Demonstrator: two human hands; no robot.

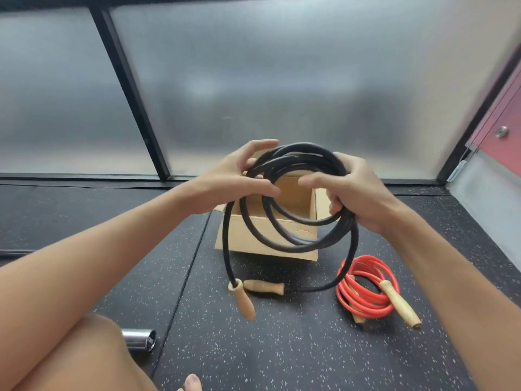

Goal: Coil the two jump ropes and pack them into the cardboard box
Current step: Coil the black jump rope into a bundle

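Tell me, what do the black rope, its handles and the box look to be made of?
The black jump rope: probably rubber or vinyl, smooth with a slight sheen, holding springy loops. Its handles: pale wood, it seems, matt, turned shape, faint grain. The cardboard box: plain brown cardboard, matt, with a crease on its front wall.

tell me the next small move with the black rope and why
Probably wind one more loop onto the black rope coil. The left hand and right hand hold it over the cardboard box, but two tails trail down, one wooden handle hanging, the other handle on the floor.
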